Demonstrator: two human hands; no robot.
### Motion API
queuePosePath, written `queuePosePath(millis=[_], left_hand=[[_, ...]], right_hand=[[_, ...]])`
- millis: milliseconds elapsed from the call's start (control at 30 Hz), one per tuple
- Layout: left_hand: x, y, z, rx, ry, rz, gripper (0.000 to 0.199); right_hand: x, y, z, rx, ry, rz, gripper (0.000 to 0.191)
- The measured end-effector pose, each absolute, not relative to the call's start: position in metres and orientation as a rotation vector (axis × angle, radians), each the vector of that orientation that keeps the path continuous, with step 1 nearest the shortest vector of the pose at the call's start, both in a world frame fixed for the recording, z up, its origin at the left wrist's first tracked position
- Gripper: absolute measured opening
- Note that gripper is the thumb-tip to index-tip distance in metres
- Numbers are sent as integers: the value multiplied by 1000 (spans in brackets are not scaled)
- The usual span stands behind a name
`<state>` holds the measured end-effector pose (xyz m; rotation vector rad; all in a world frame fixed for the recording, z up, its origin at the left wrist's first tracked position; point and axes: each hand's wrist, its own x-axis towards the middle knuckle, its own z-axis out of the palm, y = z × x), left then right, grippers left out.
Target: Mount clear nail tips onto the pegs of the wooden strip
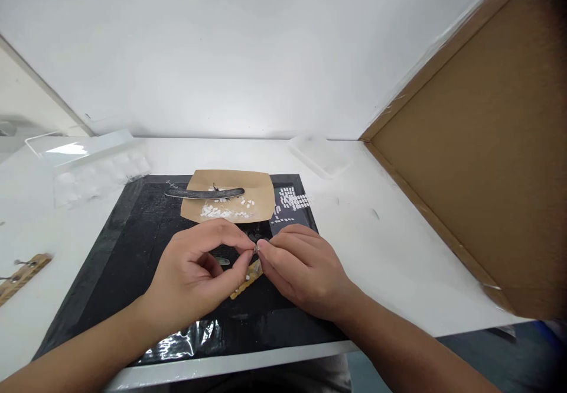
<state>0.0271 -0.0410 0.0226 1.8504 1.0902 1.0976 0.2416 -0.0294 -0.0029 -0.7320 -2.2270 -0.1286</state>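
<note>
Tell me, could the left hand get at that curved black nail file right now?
Probably yes: the nail file lies uncovered beyond the left hand, with nothing tall between, though that hand is pinching a tiny piece and would likely need freeing.

File [204,194] on tray [262,183] on mat [133,233], beyond left hand [188,269] and right hand [305,266].

Tiny silvery piece [256,250] between both hands [183,266] [310,266]

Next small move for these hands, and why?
Probably brace the piece with the left hand and nudge the right hand's pinch slightly: the fingertips of both meet at a small piece over the black mat, its details too fine to make out.
</note>
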Motion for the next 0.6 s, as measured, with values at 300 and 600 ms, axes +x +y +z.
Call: queuePosePath(millis=[300, 600], left_hand=[[24, -39, 25, 1962, 1105, 1029, 14], [23, -43, 22, 1925, 1157, 907, 4]], right_hand=[[242, -28, -4, -722, -2246, -117, 7], [241, -29, -3, -748, -2222, -35, 10]])
